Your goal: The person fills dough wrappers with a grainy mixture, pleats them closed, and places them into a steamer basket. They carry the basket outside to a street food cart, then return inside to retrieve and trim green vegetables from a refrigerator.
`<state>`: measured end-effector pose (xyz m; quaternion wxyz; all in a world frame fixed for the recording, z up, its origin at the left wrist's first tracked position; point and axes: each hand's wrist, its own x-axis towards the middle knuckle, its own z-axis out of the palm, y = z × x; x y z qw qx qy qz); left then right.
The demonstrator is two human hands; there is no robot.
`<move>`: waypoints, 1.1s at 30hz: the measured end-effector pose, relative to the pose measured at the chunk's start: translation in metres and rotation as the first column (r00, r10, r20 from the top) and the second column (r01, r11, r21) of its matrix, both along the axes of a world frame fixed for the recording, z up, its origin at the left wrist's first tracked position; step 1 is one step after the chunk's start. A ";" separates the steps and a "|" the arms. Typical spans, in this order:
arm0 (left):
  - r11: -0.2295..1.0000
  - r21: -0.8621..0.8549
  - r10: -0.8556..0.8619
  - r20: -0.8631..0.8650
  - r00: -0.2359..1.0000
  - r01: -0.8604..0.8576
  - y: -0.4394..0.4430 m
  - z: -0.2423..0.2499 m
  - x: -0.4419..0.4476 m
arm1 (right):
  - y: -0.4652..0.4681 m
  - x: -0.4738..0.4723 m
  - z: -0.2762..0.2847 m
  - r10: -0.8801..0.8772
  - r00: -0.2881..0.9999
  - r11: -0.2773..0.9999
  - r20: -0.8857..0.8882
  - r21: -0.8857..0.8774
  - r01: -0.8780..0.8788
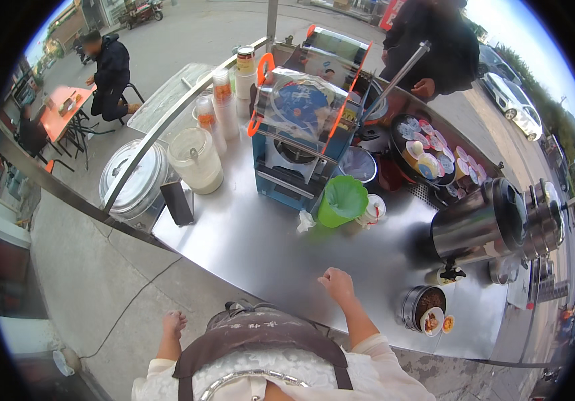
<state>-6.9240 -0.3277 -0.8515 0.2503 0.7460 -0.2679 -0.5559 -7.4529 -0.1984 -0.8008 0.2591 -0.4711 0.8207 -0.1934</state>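
Over the near part of the stainless steel counter [267, 250] is my right hand [338, 284], its fingers curled and nothing seen in it. My left hand [174, 323] hangs off the counter above the pavement, also curled, with no visible object. Ahead of my right hand stand a green plastic bin [342, 200] with a liner and a small white lidded container [371, 210]. A crumpled white tissue [306, 221] lies beside the bin. To the right, a round metal pot [424, 306] holds brown contents, with a white cup [431, 321] of food at its edge.
A blue cup-sealing machine [292, 140] stands mid-counter. Stacked cups [224, 110], a cloudy plastic jar [194, 160] and a smartphone [177, 203] are left; a steel urn [478, 225] and a black pan of sealed cups [423, 150] are right. A person [430, 45] stands across the counter.
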 end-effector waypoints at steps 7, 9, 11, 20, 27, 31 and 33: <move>0.956 -0.250 -0.164 -0.016 0.986 0.155 -0.042 0.047 -0.051 | -0.152 0.062 0.066 0.486 0.859 0.857 -0.164 -0.102 -0.505; 0.923 -0.324 -0.235 -0.042 0.971 0.209 -0.056 0.050 -0.053 | -0.196 0.082 0.082 0.518 0.787 0.808 -0.334 -0.112 -0.579; 0.911 -0.318 -0.301 -0.085 0.950 0.261 -0.068 0.050 -0.051 | -0.245 0.098 0.097 0.522 0.788 0.811 -0.327 -0.095 -0.577; 0.854 -0.298 -0.439 0.030 0.898 0.427 -0.138 0.064 0.020 | -0.489 0.081 0.149 0.301 0.623 0.954 -0.722 0.222 -0.203; 0.901 -0.203 -0.399 -0.036 0.916 0.385 -0.164 0.053 0.085 | -0.538 -0.009 0.148 0.195 0.485 0.828 -0.853 0.408 0.384; 0.859 -0.157 -0.504 -0.089 0.859 0.488 -0.183 0.052 0.093 | -0.518 -0.006 0.182 0.188 0.662 0.894 -0.725 0.406 0.190; 0.721 -0.302 -0.606 0.161 0.779 0.623 -0.189 0.054 0.087 | -0.508 0.004 0.200 0.149 0.674 0.916 -0.723 0.357 0.181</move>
